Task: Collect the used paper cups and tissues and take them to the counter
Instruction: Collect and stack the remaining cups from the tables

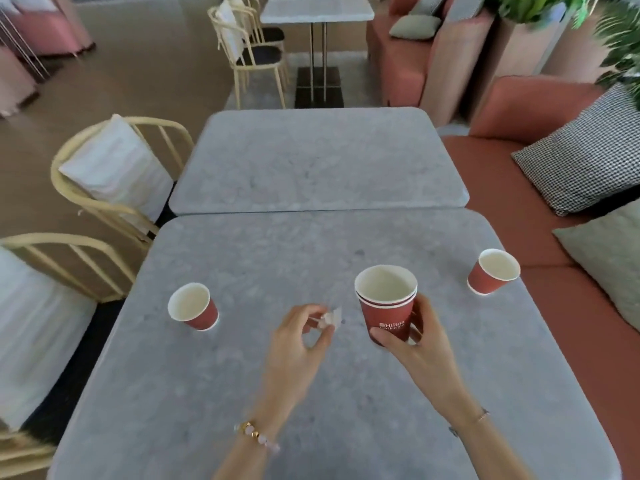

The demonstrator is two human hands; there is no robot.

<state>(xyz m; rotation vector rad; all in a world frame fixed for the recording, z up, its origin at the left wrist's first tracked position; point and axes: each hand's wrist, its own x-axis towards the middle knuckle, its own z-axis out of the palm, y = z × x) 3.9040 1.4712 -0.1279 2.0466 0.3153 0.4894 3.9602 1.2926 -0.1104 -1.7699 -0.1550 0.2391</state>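
The right hand (415,344) is gripping a stack of cups (384,303), its thumb and fingers curling round the lower part of the red wall. Two white rims are showing one inside the other at the top, and white lettering is facing the camera. The stack is standing upright over the middle of the near worktop (311,393); whether its base is touching the surface cannot be told.

Just to its left, the left hand (298,344) is pinching a small crumpled white tissue (331,318) between thumb and fingertips, holding it near the stack but apart from it.

The left cup (194,306), red with a white inside, is standing on the worktop well to the left of the hands, near the edge by the chairs. The right cup (493,271), of the same kind, is sitting near the opposite edge, beside the red sofa (519,174). Both are looking empty from above.

A beaded bracelet (256,434) is circling the left wrist and a thin chain (481,415) the right. A second grey worktop (318,161) is butting against the far edge of the near one. A cream chair (152,120) with a white cushion is standing at the left side, with another nearer the camera. A checked cushion (581,161) and a pale green cushion (602,258) are lying on the sofa.
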